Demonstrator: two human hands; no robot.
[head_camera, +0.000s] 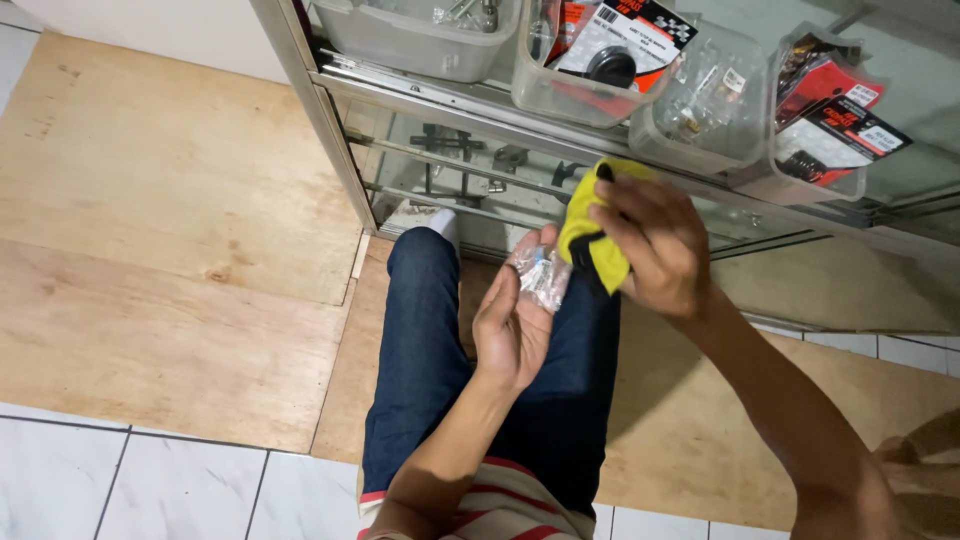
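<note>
My left hand (512, 325) is palm up over my knees and holds a small clear plastic bag (541, 275) with tiny metal parts inside. My right hand (655, 245) grips a yellow cloth (590, 240) with a black edge, pressed right against the bag. Both hands are in front of a glass display cabinet (330, 130). My legs in dark blue jeans (420, 340) are below the hands.
Clear plastic bins (420, 40) with packaged parts and small hardware sit on the cabinet's shelf. Metal tools lie on a lower glass shelf (460, 160). Plywood sheets (150, 230) cover the white tiled floor (120, 480) to the left and right.
</note>
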